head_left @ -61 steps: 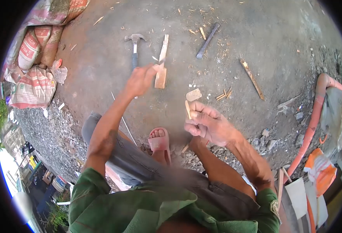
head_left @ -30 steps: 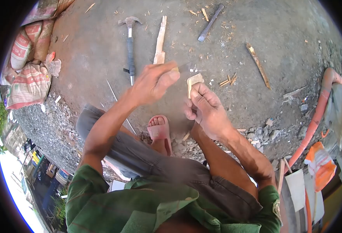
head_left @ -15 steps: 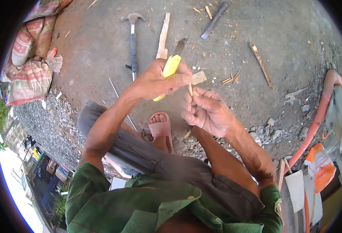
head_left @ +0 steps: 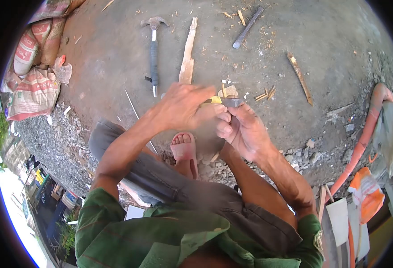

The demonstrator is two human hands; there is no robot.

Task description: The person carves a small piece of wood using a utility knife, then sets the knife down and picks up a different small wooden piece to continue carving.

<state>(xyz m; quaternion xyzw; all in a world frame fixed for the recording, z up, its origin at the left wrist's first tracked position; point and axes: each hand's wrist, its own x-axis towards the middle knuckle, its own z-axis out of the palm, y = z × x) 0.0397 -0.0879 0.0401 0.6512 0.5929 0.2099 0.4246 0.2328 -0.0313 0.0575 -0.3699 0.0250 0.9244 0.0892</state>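
Observation:
My left hand (head_left: 183, 106) is closed round a yellow-handled knife (head_left: 214, 100), most of its handle hidden by the fingers. The knife's dark blade (head_left: 231, 102) points right, across the fingertips of my right hand (head_left: 247, 131). A thin wood sliver (head_left: 224, 90) stands up from behind the blade. My right hand is pinched round its lower end, which the blade and fingers cover. Both hands are close together above the ground. Just beyond them lies a pale flat chip (head_left: 230, 91).
On the concrete ground lie a hammer (head_left: 154, 56), a long split wood piece (head_left: 189, 53), a metal chisel (head_left: 248, 27), a wood stick (head_left: 300, 78) and shavings. Sacks (head_left: 33, 96) are at the left, a bent orange pipe (head_left: 367, 134) at the right. My sandalled foot (head_left: 184, 149) is below the hands.
The knife has turned from blade pointing up and away to lying nearly level, its blade now across the sliver. My left hand has rotated and moved slightly down.

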